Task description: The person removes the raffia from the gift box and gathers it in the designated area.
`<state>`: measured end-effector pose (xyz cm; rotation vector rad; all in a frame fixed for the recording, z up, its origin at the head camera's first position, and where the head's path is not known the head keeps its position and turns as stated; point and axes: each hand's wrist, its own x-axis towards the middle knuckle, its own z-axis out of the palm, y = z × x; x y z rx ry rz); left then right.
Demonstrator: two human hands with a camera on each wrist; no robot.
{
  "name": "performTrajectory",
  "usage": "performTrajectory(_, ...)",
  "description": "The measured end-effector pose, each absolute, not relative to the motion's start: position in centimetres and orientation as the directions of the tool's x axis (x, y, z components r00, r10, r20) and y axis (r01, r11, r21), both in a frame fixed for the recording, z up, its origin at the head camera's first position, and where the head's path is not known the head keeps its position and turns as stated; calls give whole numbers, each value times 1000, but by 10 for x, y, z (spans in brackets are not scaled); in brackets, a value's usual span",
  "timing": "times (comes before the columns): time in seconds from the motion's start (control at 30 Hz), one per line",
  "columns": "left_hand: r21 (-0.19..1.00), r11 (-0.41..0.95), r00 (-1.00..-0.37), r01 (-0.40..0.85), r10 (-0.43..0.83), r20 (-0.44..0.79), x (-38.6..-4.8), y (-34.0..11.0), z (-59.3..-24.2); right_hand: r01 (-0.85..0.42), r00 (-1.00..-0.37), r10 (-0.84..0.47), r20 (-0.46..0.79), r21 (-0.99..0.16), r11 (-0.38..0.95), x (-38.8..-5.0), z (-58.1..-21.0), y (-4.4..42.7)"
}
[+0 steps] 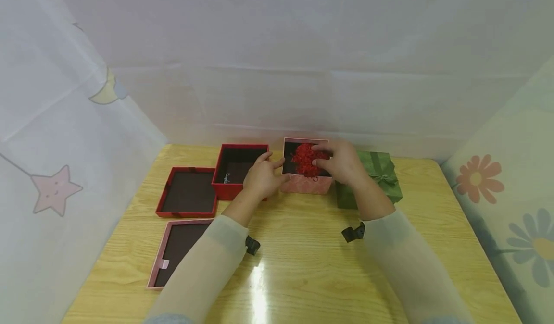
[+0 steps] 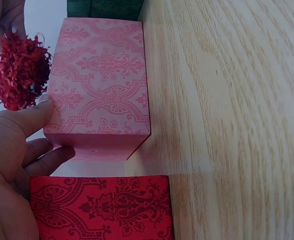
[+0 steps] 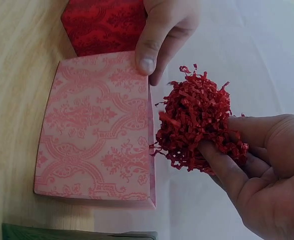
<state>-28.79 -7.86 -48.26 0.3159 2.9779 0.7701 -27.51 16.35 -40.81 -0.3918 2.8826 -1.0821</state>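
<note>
Pinching shreds [image 3: 199, 122], right hand [image 1: 345, 164] overhangs pink box [image 3: 94, 132] left hand [image 1: 261, 178] seemingly grips.

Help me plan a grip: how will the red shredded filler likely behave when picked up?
The red shredded filler is probably light for its size and apt to squash, being a loose tangle of thin strips. It may shed bits in the pinch of the right hand, since its edge looks ragged.

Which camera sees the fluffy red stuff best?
The right wrist view: the red shredded paper is large, strands clear, in the right hand. The head view shows it small, over the pink box; the left wrist view, darker, near one edge.
</note>
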Motion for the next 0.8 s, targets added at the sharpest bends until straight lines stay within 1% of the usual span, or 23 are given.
performTrajectory(0.17, 501, 848, -978, 172, 206, -13, -287, -78, -481, -200, -973, -226, 51, -679, 707, -261, -408, 165)
performTrajectory(0.33, 514, 837, -975, 188, 223, -5, -287, -79, -481, -163, -978, -207, 26, -716, 679, -249, -407, 165)
performTrajectory(0.6, 479, 850, -972, 217, 234, 25, -286, -78, -479, -149, -981, -191, 28, -737, 659, -231, -410, 169)
performTrajectory(0.8, 479, 851, -972, 217, 236, 21, -286, -78, -480, -136, -981, -191, 16, -761, 634, -216, -416, 176)
